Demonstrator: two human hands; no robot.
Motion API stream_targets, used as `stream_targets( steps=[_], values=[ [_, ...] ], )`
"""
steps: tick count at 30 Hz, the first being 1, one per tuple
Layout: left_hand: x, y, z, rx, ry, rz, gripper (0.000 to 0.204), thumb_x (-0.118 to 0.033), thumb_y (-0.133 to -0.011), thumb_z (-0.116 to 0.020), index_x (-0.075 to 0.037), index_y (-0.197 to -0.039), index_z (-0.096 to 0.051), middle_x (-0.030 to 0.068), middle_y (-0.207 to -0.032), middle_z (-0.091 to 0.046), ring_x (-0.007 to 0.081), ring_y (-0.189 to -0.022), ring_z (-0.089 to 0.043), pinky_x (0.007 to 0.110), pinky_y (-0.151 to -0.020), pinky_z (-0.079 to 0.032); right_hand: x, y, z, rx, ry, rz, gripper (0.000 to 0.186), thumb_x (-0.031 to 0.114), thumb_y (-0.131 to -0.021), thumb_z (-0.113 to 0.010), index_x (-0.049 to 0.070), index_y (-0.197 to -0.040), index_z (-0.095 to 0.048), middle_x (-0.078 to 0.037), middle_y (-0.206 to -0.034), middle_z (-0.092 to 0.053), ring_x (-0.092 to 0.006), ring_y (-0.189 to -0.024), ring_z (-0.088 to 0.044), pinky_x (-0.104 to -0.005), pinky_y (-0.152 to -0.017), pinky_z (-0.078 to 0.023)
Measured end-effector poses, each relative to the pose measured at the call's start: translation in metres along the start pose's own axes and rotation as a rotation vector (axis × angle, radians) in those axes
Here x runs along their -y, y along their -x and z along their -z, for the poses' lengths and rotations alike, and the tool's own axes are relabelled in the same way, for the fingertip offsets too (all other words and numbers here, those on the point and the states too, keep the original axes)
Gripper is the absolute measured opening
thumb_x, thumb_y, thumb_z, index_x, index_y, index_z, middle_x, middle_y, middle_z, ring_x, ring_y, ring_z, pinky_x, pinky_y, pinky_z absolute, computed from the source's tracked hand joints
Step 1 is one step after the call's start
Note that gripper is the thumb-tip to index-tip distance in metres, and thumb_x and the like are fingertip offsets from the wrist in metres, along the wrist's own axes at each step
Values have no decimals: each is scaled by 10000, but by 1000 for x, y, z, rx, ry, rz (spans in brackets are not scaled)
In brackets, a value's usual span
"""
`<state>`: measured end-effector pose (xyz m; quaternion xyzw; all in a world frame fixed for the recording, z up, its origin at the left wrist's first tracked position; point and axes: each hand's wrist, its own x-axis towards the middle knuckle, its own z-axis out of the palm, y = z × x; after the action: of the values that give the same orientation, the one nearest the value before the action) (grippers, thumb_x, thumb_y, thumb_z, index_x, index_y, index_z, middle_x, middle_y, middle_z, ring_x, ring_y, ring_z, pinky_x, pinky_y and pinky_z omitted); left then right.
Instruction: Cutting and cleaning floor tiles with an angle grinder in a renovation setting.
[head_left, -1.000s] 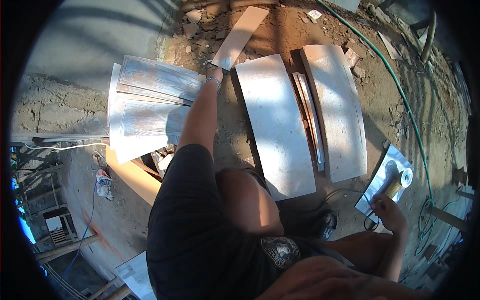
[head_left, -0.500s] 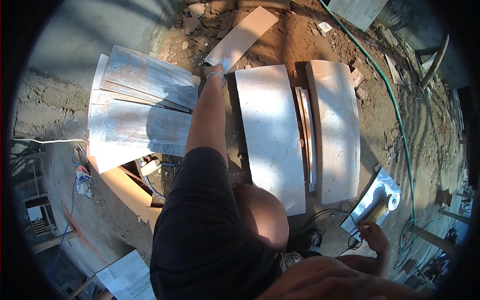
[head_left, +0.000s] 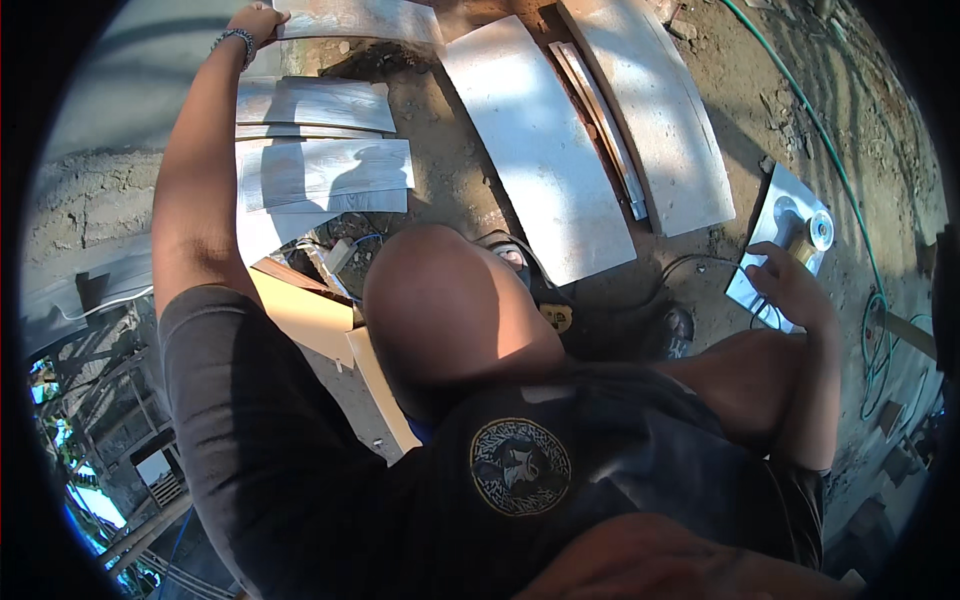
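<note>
My left hand (head_left: 258,22) pinches the left end of a long, thin plank-shaped tile (head_left: 360,18) at the top left. Just below it lies a fanned pile of grey wood-grain tiles (head_left: 330,168), with shadow across them. On the right, my right hand (head_left: 792,285) curls around the rear of an angle grinder (head_left: 803,248), its fingers partly hidden. The grinder's round disc (head_left: 820,230) shows at the far end. Beneath the grinder is a pale rectangular tile (head_left: 772,205) on the dirt.
Two thick pale slabs (head_left: 545,150) (head_left: 655,110) lie right of centre, with narrow strips (head_left: 605,130) between them. A green hose (head_left: 835,150) runs down the right side. Cardboard (head_left: 305,320) lies below the tile pile. A dark cord (head_left: 700,258) trails near the grinder.
My left hand has moved left with the tan tile, which now lies crosswise above the pile. The view has turned and shifted. My right hand stays at the grinder.
</note>
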<state>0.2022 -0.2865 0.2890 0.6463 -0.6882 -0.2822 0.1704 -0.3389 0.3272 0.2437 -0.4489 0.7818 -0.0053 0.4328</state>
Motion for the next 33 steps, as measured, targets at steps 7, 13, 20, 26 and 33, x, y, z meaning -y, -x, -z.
stream_targets(
  steps=[7, 13, 20, 26, 33],
  values=[
    [35, 86, 32, -42, 89, 123, 154, -128, -890, -729, -72, -856, -589, -17, -645, -518, 102, -549, -454, 272, -558, -418, 19, 41, 1, -92, 23, 24, 470, 411, -981, -635, 48, -1277, -594, -139, -880, -672, -233, -850, -661, -382, -773, -492],
    [121, 118, 35, -31, -636, 109, 341, -196, -803, -757, 34, -1048, -698, 204, -933, -742, 313, -830, -721, 393, -766, -558, 11, 57, -5, -136, 20, 16, 493, 428, -973, -643, 41, -1274, -589, -140, -898, -679, -256, -873, -668, -403, -806, -493],
    [106, 179, -19, -275, -1115, 220, 411, -328, -905, -666, -80, -1232, -653, 238, -1270, -641, 379, -1191, -617, 526, -979, -486, -2, 57, -5, -132, 1, -8, 445, 395, -972, -664, 119, -1316, -605, -93, -851, -643, -205, -810, -628, -374, -762, -488],
    [-68, 173, -143, 202, -932, -357, 545, -362, -881, -716, -91, -1338, -594, 224, -1221, -668, 363, -1148, -642, 474, -963, -505, 10, 43, 6, -103, 56, 43, 488, 411, -971, -648, 71, -1317, -590, -118, -873, -669, -238, -821, -651, -389, -756, -494],
    [-145, 252, -413, 688, -872, -1151, 318, -223, -955, -615, -95, -1245, -643, 127, -1199, -676, 300, -1153, -619, 440, -998, -467, 19, 23, 5, -104, 59, 110, 509, 436, -971, -629, 63, -1315, -585, -187, -1025, -705, -328, -984, -685, -429, -855, -515]
  ],
)
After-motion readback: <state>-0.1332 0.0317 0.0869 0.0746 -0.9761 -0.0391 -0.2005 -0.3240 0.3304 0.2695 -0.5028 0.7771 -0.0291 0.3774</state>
